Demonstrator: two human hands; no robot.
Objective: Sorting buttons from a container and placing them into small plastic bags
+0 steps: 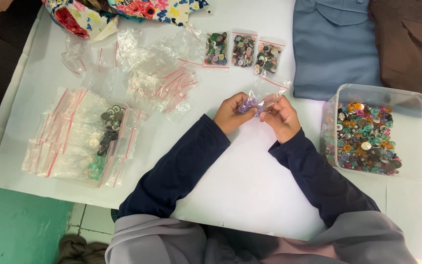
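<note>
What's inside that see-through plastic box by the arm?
The clear plastic box holds a heap of mixed colourful buttons: teal, orange, pink, silvery. Only the top layer shows; the buttons underneath and the box bottom below them are covered.

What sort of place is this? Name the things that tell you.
Probably a sewing or craft work table: a tub of mixed buttons, small bags of buttons, and folded clothes lie on it.

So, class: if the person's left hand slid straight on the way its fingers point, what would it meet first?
The left hand points right, toward the right hand. It would first meet the small bag both hands already pinch, then the right hand's fingers, which look almost touching, though depth is hard to judge.
</note>
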